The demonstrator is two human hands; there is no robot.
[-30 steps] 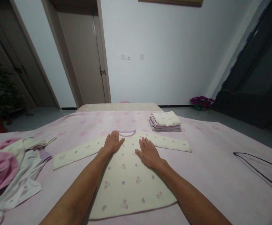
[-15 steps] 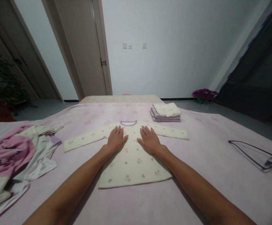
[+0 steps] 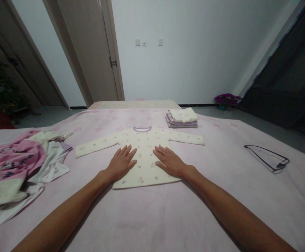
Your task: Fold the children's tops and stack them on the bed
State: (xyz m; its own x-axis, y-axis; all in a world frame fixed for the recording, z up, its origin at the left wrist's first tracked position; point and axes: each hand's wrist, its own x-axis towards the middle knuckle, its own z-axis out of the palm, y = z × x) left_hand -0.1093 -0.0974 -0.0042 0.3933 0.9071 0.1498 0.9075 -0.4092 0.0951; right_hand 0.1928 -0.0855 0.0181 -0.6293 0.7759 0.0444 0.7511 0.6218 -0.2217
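A small cream long-sleeved shirt (image 3: 144,150) with a purple neckline and a pattern of hearts and cherries lies spread flat, sleeves stretched out to both sides. My left hand (image 3: 122,162) lies palm down on the left side of its body, fingers extended. On the right side of the body rests my right hand (image 3: 169,161), also flat, with fingers pointing up and inward. Neither hand grips the cloth. The side edges under both palms are hidden.
A pink floral sheet (image 3: 152,217) covers the surface. Rumpled pink and white clothes (image 3: 23,157) lie at the left. A folded clothes stack (image 3: 182,118) sits at the back right. A black thin-framed object (image 3: 268,159), perhaps a strap or glasses, lies on the right.
Both hands have slid down the shirt from its chest toward the lower sides, still flat. The camera view has shifted a little, and the shirt stays spread.
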